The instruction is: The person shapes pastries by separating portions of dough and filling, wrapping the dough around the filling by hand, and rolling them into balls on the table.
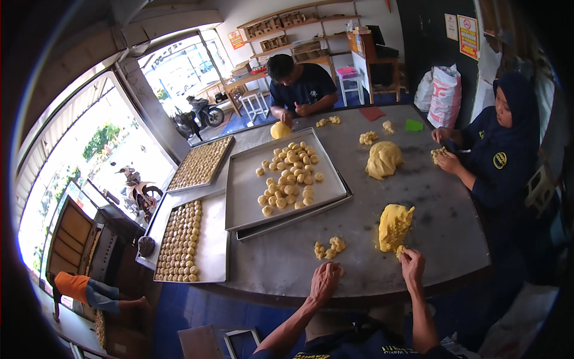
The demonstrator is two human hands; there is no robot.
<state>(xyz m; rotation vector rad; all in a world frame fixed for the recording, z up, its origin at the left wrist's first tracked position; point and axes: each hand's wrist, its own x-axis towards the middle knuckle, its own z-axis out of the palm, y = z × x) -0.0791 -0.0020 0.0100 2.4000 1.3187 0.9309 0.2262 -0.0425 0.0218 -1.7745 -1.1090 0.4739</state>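
Note:
A lump of yellow dough lies on the metal table in front of me. At its near end my right hand pinches a small piece of dough, which touches or almost touches the lump. My left hand rests low over the table's near edge, its fingers curled together. Whatever they hold, if anything, is hidden. Just beyond that hand sits a small cluster of dough pieces.
A large tray of loose dough balls lies mid-table. Trays with rows of balls stand left. A paler dough mound lies further back. Co-workers handle dough at the far side and right. Another person bends at far left.

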